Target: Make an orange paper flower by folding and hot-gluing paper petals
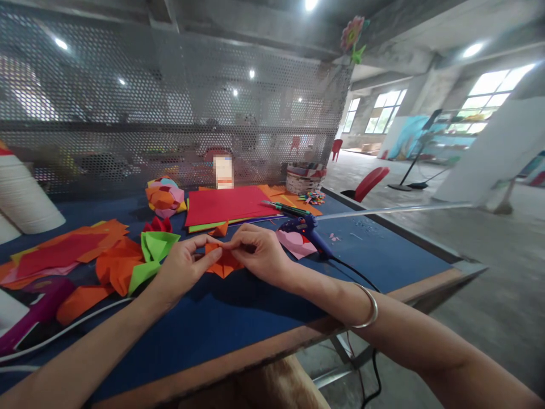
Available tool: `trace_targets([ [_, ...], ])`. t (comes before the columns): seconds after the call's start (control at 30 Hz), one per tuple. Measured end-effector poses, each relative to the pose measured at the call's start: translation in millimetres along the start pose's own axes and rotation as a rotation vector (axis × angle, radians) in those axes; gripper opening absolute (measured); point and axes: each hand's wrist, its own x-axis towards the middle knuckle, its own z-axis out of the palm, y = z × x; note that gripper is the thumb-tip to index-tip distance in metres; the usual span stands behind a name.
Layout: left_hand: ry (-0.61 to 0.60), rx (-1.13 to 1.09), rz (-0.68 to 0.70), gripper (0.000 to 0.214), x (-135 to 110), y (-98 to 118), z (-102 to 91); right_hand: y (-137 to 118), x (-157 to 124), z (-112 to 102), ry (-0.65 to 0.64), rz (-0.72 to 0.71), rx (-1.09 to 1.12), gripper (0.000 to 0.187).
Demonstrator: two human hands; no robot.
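Over the blue tabletop, my left hand and my right hand meet at a folded piece of orange paper. Both hands pinch its upper edge between thumb and forefinger, and the fingers hide part of it. Just behind lies a small orange paper scrap. Left of my left hand are folded green paper and folded orange paper. A blue hot glue gun lies right of my right hand, a clear glue stick running out of its back, beside pink paper.
Behind my hands is a stack of coloured sheets topped with red, with a cutter knife on it. A woven basket, a paper ball and a purple glue gun stand around. The glue gun's black cord crosses the right edge.
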Motion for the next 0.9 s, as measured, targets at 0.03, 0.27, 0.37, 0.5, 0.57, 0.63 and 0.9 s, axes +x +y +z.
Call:
trace_targets([
  [0.03, 0.008, 0.012, 0.002, 0.033, 0.6, -0.9, -0.4, -0.5, -0.3, 0.1, -0.001, 0.000, -0.002, 0.017],
  [0.27, 0.032, 0.078, 0.022, 0.033, 2.7, 1.6, -1.1, -11.8, -1.1, -2.2, -0.056, 0.060, -0.030, 0.017],
  [0.37, 0.045, 0.113, 0.051, 0.029, 0.9, 5.1, -0.1, -11.7, -0.8, -1.3, -0.066, 0.154, -0.020, 0.011],
  [0.5, 0.061, 0.256, 0.168, 0.020, -1.4, 3.5, 0.8, -12.0, -0.3, -1.6, -0.091, 0.173, -0.062, 0.007],
  [0.57, 0.076, 0.336, 0.210, 0.019, -1.9, 1.3, 1.1, -13.8, -0.3, -3.2, -0.095, 0.137, -0.082, 0.008],
  [0.63, 0.076, 0.380, 0.219, 0.019, -1.9, -0.3, 1.4, -15.0, -0.3, -4.9, -0.104, 0.099, -0.096, 0.010],
  [0.9, 0.066, 0.378, 0.180, 0.020, 1.5, 1.4, -0.4, -4.2, 0.1, -1.2, -0.118, 0.199, -0.027, 0.009],
])
